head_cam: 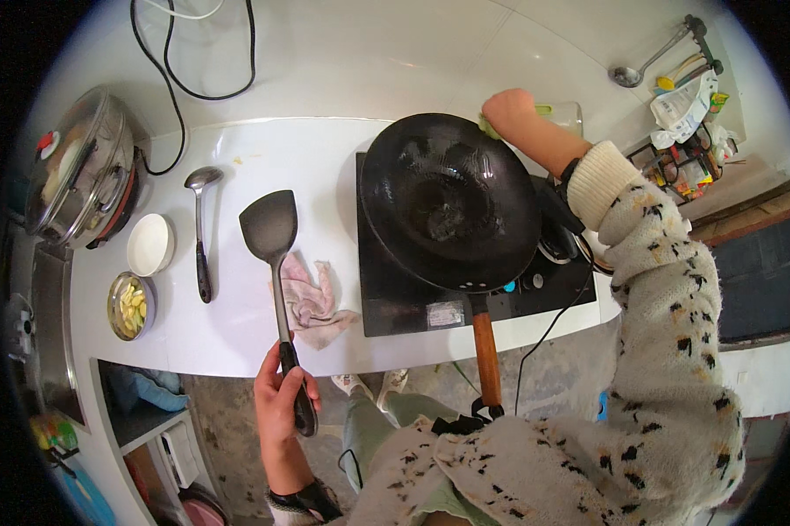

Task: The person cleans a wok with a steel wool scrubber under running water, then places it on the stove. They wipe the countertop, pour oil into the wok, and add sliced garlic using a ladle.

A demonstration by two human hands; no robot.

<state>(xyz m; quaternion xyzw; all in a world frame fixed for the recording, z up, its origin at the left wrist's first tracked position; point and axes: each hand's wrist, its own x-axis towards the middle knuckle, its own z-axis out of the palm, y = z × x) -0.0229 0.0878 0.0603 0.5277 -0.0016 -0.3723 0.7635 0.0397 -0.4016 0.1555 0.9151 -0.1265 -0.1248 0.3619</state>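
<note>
My left hand (286,394) grips the black handle of a wok spatula (270,227), whose dark blade points away from me above the white counter. At the far right rim of a black wok (444,204), my right hand (510,112) is closed. A bit of something light green (489,128) shows under its fingers, too hidden to name. The wok's inside looks wet and shiny, with a little liquid at the bottom. It sits on a black induction cooktop (401,312), its wooden handle (487,355) towards me.
Beneath the spatula lies a crumpled pink cloth (313,299). Leftward are a ladle (200,230), a white bowl (150,245), a bowl of sliced yellowish pieces (130,306) and a lidded glass pot (82,171). A clear container (566,118) stands behind my right wrist; a cable (556,322) crosses the cooktop's right side.
</note>
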